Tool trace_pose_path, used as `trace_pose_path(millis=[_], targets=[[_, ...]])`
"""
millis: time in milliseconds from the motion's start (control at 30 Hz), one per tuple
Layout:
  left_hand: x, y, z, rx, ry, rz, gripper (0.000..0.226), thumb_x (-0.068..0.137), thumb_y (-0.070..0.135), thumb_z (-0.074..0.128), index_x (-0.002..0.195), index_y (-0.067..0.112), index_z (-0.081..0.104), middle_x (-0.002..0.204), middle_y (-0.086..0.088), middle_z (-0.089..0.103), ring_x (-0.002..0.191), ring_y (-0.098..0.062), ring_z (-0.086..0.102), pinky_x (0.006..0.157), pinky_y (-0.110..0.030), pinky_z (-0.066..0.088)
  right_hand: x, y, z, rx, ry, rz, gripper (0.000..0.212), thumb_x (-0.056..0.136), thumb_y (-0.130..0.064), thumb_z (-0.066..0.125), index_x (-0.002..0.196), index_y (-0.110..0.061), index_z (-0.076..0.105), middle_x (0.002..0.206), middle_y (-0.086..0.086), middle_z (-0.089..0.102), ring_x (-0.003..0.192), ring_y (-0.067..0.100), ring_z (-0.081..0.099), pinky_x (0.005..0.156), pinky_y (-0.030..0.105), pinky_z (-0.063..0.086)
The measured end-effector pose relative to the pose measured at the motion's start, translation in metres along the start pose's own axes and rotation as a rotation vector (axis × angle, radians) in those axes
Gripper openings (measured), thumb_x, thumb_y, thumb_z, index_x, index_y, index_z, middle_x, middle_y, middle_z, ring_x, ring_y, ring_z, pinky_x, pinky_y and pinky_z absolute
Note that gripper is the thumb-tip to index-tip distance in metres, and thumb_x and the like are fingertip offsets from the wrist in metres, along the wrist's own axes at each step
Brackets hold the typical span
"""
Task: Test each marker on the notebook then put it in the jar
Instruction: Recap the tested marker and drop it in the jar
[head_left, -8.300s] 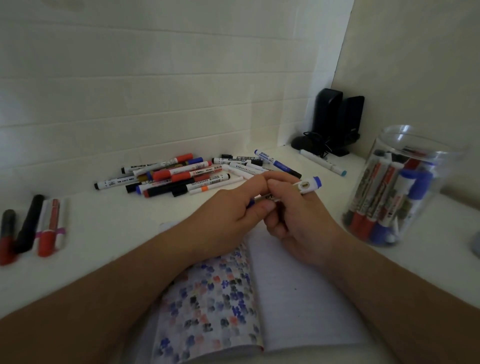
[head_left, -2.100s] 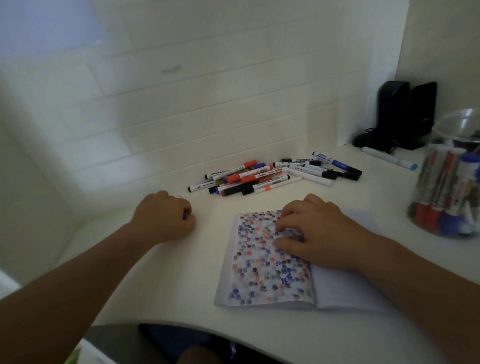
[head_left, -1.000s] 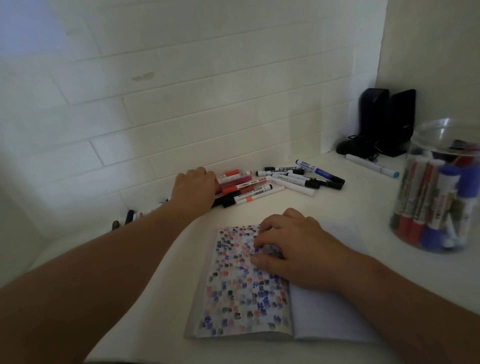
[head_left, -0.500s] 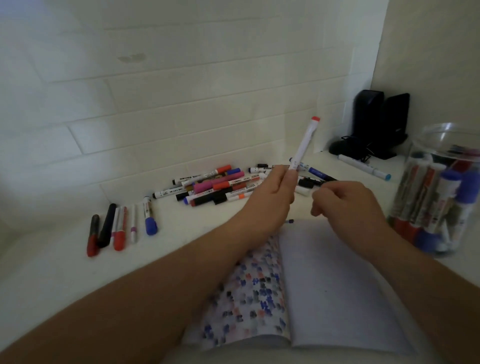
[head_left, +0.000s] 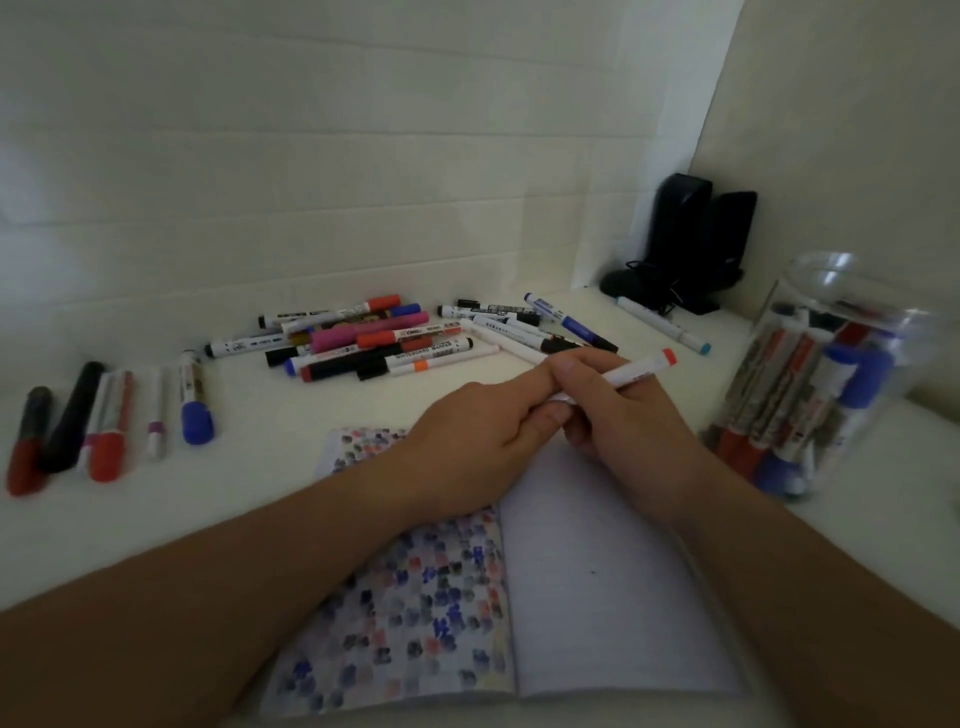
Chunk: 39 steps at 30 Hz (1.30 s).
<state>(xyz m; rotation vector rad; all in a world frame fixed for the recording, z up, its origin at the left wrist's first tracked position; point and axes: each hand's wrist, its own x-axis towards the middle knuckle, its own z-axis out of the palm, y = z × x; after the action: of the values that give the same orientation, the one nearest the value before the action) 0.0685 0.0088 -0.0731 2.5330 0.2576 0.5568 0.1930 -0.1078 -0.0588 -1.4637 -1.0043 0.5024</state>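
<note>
Both our hands meet above the open notebook (head_left: 597, 582) on the tabletop (head_left: 260, 493). Our right hand (head_left: 618, 415) curls its fingers around a white marker (head_left: 636, 371) with an orange end, which points right toward the jar (head_left: 831, 374). Our left hand (head_left: 478, 441) pinches the marker's near end. A marker pile (head_left: 374, 338) lies beyond.

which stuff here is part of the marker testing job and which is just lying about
In the job:
left hand and right hand, both gripping the white orange-ended marker
open patterned-cover notebook
clear plastic jar of markers
loose pile of markers
row of set-aside markers

Just lying about:
black speakers
</note>
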Motion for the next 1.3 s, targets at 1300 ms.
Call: trace_pose_path(millis=[1300], targets=[[0.007, -0.029, -0.012, 0.282, -0.194, -0.412, 0.056, 0.065, 0.086, 0.066, 0.106, 0.052, 0.053, 0.112, 0.006, 0.039, 0.112, -0.018, 0.039, 0.09, -0.038, 0.038, 0.024, 0.019, -0.003, -0.441, 0.176, 0.173, 0.018, 0.079, -0.012, 0.075, 0.071, -0.012, 0.059, 0.066, 0.014, 0.069, 0.057, 0.021, 0.064, 0.066, 0.044, 0.061]])
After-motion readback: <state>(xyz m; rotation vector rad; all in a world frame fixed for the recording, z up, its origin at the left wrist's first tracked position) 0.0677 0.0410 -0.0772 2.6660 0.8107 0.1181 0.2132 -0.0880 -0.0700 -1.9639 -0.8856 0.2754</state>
